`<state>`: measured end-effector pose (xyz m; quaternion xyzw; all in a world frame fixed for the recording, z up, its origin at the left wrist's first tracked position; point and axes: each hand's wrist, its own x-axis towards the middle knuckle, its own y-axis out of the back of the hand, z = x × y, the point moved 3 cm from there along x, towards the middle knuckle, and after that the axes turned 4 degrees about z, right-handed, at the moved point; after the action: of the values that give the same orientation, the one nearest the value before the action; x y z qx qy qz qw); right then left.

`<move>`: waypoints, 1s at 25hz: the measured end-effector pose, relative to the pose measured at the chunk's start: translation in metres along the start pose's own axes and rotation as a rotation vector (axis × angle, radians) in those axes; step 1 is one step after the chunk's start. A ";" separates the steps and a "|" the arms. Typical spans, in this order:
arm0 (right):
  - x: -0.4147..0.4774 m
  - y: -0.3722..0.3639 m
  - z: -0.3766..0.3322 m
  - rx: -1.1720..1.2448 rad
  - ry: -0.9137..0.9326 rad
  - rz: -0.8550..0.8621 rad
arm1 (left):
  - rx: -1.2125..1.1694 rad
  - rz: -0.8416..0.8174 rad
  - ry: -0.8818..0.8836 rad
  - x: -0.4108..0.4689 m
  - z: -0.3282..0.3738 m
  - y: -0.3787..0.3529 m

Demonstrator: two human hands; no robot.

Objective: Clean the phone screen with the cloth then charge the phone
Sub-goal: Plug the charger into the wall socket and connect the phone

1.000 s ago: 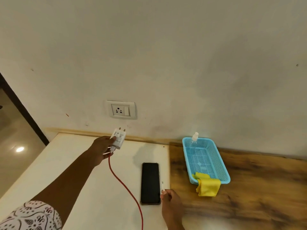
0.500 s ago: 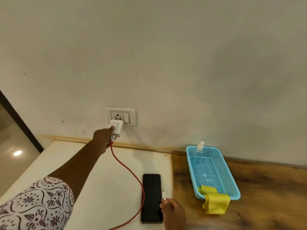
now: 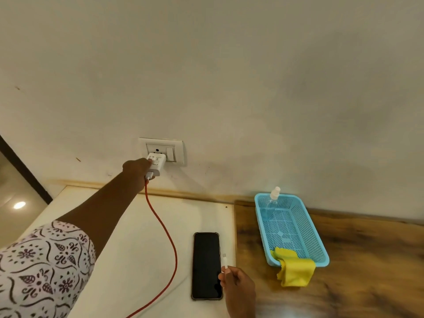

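Note:
A black phone (image 3: 207, 266) lies face up on the white tabletop, screen dark. My left hand (image 3: 137, 167) grips a white charger adapter (image 3: 157, 164) and presses it against the wall socket (image 3: 162, 150). A red cable (image 3: 165, 230) runs from the adapter down across the table. My right hand (image 3: 237, 280) pinches the cable's white plug end (image 3: 225, 260) just right of the phone. A yellow cloth (image 3: 294, 268) hangs over the near rim of the blue basket (image 3: 320, 251).
A clear spray bottle (image 3: 271, 200) leans inside the basket's far end. The basket stands on a dark wooden surface (image 3: 367, 271) to the right of the white table (image 3: 128, 249). The wall rises straight behind. A floor drop lies off the table's left edge.
My left hand has lifted the adapter from above the table up to the wall socket. The right hand has kept the plug end beside the phone. The view has tilted upward.

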<state>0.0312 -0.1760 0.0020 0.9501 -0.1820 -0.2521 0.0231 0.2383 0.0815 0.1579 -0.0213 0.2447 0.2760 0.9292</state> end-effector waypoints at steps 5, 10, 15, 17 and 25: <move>-0.001 -0.001 0.000 -0.004 0.046 0.051 | -0.127 0.060 0.081 -0.001 0.003 -0.009; -0.010 0.003 -0.008 -0.024 0.033 0.022 | 0.076 0.068 -0.108 -0.010 -0.006 -0.002; -0.032 -0.001 -0.011 -0.048 -0.010 0.074 | 0.448 0.308 -1.000 -0.092 -0.054 0.013; -0.046 0.000 -0.004 -0.058 -0.059 0.086 | 0.482 0.090 -1.133 -0.125 -0.106 0.022; -0.085 0.003 0.032 -0.332 -0.210 0.218 | 0.766 -0.314 -0.350 -0.139 -0.249 0.028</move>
<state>-0.0541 -0.1465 0.0148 0.8765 -0.2413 -0.3722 0.1872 0.0117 -0.0079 0.0071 0.3343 0.1624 0.0204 0.9281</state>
